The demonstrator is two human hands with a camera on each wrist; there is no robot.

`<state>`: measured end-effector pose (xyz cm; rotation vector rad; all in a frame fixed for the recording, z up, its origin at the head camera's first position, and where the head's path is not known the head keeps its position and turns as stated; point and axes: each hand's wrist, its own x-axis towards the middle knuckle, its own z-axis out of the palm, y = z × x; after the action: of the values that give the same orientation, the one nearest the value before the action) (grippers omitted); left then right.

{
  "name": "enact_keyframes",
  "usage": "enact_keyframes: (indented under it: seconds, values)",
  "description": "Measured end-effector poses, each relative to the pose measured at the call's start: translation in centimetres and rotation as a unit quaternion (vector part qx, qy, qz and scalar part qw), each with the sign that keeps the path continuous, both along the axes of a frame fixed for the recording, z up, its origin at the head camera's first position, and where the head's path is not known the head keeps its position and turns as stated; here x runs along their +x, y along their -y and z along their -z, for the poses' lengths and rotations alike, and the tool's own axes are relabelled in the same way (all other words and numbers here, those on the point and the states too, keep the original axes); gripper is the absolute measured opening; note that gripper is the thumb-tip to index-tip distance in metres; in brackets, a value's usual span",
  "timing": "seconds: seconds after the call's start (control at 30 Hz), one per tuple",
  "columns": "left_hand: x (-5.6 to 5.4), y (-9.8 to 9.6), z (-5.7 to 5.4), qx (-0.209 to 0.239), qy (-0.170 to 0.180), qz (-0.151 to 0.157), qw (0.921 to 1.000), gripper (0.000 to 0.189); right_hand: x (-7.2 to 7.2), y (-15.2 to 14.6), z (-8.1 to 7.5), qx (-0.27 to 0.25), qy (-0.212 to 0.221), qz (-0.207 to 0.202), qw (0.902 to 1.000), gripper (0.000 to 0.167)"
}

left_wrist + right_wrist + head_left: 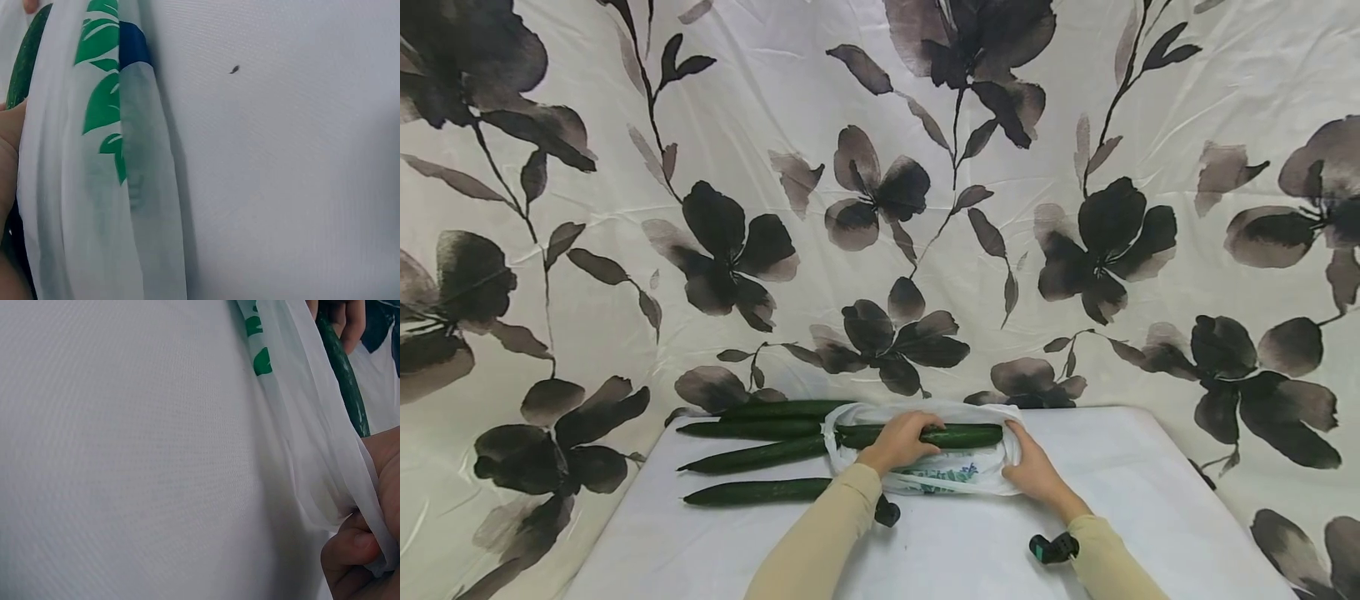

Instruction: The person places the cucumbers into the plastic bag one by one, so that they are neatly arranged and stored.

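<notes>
A white plastic bag (1013, 454) with green leaf print lies open-mouthed at the table's far side. Across its opening runs a long dark green cucumber (970, 436), which my left hand (898, 442) grips from above near its middle. My right hand (1037, 473) pinches the bag's right edge; in the right wrist view its fingers (353, 550) are curled round the thin plastic. The cucumber's right end reaches almost to that hand. In the left wrist view the bag's side (100, 206) hides most of the left hand.
Several more cucumbers (752, 493) lie side by side left of the bag, their tips pointing left. The white table (955, 550) meets a flower-patterned cloth backdrop (880, 250) just behind the bag. A small dark speck (235, 69) is on the tabletop.
</notes>
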<state>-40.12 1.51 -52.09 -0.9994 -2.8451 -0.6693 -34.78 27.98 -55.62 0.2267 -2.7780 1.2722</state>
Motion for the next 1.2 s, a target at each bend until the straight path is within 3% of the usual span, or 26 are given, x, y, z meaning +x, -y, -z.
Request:
enact_keyframes:
  seconds: [0.27,0.47,0.7,0.97,1.2]
  values:
    - [-0.5,-0.1,-0.1,-0.005,-0.024,0.003,0.9997,0.042,-0.1,0.4,-0.6,0.004,0.007,0.008,0.9999,0.089]
    - [-0.2,0.2,0.5,-0.015,-0.025,0.000,0.9996,0.041,0.3,0.6,-0.2,-0.008,0.000,0.005,1.0000,0.088]
    - [0.1,0.4,1.3,0.009,-0.014,-0.008,0.9998,0.037,0.4,0.6,0.4,-0.011,0.004,0.006,0.9999,0.087]
    - [-0.4,0.2,1.7,0.027,0.003,-0.008,0.9996,0.034,0.4,0.4,0.2,-0.008,0.000,0.006,1.0000,0.088]
    - [-0.5,0.5,1.3,0.030,0.034,-0.002,0.9990,0.029,0.3,0.4,0.0,-0.008,0.002,0.004,1.0000,0.088]
